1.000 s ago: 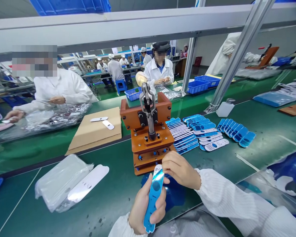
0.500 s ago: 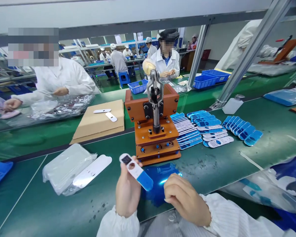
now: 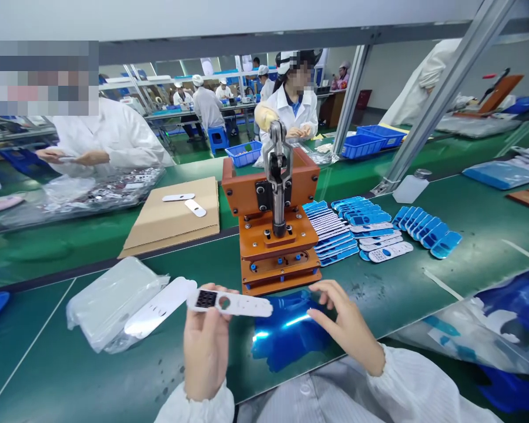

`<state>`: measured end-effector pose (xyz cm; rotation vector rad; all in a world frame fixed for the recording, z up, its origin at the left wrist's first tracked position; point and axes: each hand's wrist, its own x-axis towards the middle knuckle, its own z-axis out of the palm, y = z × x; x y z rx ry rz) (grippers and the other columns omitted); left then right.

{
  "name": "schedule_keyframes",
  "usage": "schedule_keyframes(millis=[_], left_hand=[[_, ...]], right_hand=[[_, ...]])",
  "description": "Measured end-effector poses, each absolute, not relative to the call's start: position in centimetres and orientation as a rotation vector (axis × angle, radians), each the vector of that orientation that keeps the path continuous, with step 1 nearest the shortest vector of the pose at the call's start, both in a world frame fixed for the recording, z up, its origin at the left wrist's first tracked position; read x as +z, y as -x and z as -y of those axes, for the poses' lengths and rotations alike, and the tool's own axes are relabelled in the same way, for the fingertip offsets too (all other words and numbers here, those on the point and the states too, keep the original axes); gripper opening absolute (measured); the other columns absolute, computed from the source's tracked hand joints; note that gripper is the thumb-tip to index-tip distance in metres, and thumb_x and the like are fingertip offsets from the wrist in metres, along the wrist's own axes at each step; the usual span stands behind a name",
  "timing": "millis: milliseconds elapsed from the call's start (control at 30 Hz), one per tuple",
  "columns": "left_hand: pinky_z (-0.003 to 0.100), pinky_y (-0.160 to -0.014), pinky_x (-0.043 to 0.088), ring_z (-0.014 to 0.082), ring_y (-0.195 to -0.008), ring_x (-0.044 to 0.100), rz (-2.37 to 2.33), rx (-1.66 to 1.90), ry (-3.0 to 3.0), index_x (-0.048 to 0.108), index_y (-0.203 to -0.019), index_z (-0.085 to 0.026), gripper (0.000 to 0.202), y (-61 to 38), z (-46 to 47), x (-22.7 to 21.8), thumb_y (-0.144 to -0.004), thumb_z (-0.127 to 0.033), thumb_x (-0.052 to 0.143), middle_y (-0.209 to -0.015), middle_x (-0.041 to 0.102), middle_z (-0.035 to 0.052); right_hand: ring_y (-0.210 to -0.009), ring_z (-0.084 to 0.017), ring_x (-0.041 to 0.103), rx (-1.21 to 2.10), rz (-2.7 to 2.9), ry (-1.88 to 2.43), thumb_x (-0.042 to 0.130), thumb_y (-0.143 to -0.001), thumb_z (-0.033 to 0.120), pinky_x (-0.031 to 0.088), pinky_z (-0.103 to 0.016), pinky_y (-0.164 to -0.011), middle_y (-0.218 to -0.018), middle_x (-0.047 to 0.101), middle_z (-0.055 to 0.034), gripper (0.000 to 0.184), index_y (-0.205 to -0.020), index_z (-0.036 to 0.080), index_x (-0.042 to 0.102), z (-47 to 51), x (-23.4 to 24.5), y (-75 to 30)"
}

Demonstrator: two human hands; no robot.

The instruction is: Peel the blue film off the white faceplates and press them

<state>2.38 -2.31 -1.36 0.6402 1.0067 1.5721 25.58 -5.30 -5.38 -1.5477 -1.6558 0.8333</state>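
Note:
My left hand [image 3: 206,349] is closed on one end of a long white panel [image 3: 245,305], thumb in front and fingers behind. The panel has a dark rectangular window and a round hole near the held end, and it lies nearly level. My right hand [image 3: 350,326] is apart from it, fingers spread and nothing visible in them. Below that hand, glossy blue film pieces [image 3: 280,349] lie in a heap on the green bench. Just beyond both hands stands an orange clamp fixture [image 3: 271,249] with a metal toggle lever.
Right of the fixture lie rows of blue-filmed panels [image 3: 335,235] and a squat white bottle [image 3: 411,187]. A plastic-wrapped stack [image 3: 114,299] and a loose white sheet [image 3: 163,308] lie left. Cardboard [image 3: 154,226] carries two white pieces. Co-workers [image 3: 119,132] sit across the bench.
The panel has swung from slanting to nearly level, and its blue-covered end now shows white. My right hand has gone from curled to spread and moved slightly up. My left hand shifted left.

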Motion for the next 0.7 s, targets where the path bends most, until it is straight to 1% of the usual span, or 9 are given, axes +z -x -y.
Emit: schedule_keyframes(millis=[100,133,200,300,433,500,600,633,700], left_hand=[[0.03,-0.079,0.051,0.0203,-0.094,0.062,-0.961,1.407,-0.85,0.058,-0.096,-0.022,0.035,-4.0,2.7,-1.2,-0.067,-0.032,0.074,-0.097,0.059,0.0028],[0.032,-0.081,0.051,0.0213,-0.096,0.061,-0.937,1.375,-0.9,0.057,-0.096,-0.022,0.033,-4.4,2.8,-1.2,-0.069,-0.031,0.073,-0.098,0.059,0.0034],[0.033,-0.083,0.051,0.022,-0.097,0.061,-0.906,1.34,-0.964,0.056,-0.095,-0.021,0.031,-4.9,2.8,-1.1,-0.07,-0.029,0.072,-0.098,0.059,0.0039],[0.034,-0.084,0.052,0.0228,-0.098,0.061,-0.911,1.298,-1.06,0.056,-0.094,-0.021,0.029,-5.3,2.6,-1.0,-0.07,-0.027,0.071,-0.097,0.06,0.0049],[0.035,-0.088,0.051,0.0248,-0.104,0.061,-0.997,1.286,-1.255,0.057,-0.11,-0.02,0.041,-5.1,1.8,0.5,-0.072,-0.027,0.07,-0.107,0.063,0.01],[0.035,-0.089,0.051,0.0224,-0.101,0.062,-1.045,1.462,-1.38,0.058,-0.113,-0.019,0.037,-4.8,0.7,2.6,-0.078,-0.03,0.064,-0.107,0.064,0.01],[0.034,-0.083,0.054,0.0181,-0.09,0.065,-0.977,1.802,-1.526,0.062,-0.101,-0.018,0.023,-5.2,-2.5,7.4,-0.086,-0.033,0.052,-0.093,0.065,0.0062],[0.035,-0.083,0.054,0.0178,-0.089,0.065,-0.916,1.829,-1.557,0.062,-0.1,-0.017,0.024,-5.7,-3.9,9.2,-0.087,-0.034,0.05,-0.091,0.064,0.0056],[0.036,-0.084,0.054,0.0182,-0.093,0.064,-0.792,1.69,-1.608,0.059,-0.107,-0.017,0.029,-7.0,-6.8,12.5,-0.088,-0.036,0.049,-0.096,0.064,0.0074]], right_hand=[[-0.092,-0.016,0.054,1.01,1.743,1.312,0.068,-0.076,0.033,0.045,-0.03,-0.082,-0.107,0.057,-0.0047,0.049,-0.121,0.025,0.049,5.3,-3.5,-25.1],[-0.089,-0.015,0.055,1.044,1.727,1.286,0.069,-0.075,0.032,0.046,-0.029,-0.081,-0.104,0.059,-0.0038,0.048,-0.119,0.024,0.051,5.2,-3.0,-25.0],[-0.083,-0.014,0.056,1.065,1.634,1.292,0.068,-0.076,0.03,0.047,-0.028,-0.078,-0.098,0.061,-0.0029,0.037,-0.111,0.022,0.056,4.9,-2.5,-24.8],[-0.085,-0.015,0.058,1.12,1.482,1.288,0.065,-0.078,0.03,0.048,-0.028,-0.077,-0.096,0.063,-0.0036,0.029,-0.105,0.02,0.059,4.3,-2.5,-25.0],[-0.087,-0.016,0.058,1.126,1.453,1.274,0.065,-0.078,0.031,0.048,-0.028,-0.078,-0.097,0.063,-0.0038,0.026,-0.102,0.02,0.061,3.6,-2.9,-26.4],[-0.087,-0.016,0.057,1.086,1.505,1.276,0.064,-0.079,0.032,0.048,-0.029,-0.078,-0.099,0.063,-0.0039,0.025,-0.101,0.021,0.062,3.0,-2.9,-27.5],[-0.088,-0.018,0.057,1.017,1.605,1.3,0.062,-0.08,0.035,0.048,-0.031,-0.079,-0.102,0.062,-0.005,0.026,-0.102,0.021,0.061,1.5,-3.0,-29.1],[-0.09,-0.018,0.056,0.974,1.643,1.311,0.062,-0.08,0.036,0.048,-0.033,-0.08,-0.103,0.062,-0.0057,0.027,-0.102,0.021,0.061,0.9,-3.0,-29.4],[-0.096,-0.021,0.055,0.853,1.725,1.322,0.061,-0.081,0.039,0.046,-0.036,-0.085,-0.104,0.061,-0.0069,0.027,-0.102,0.021,0.061,-0.5,-3.0,-29.7]])
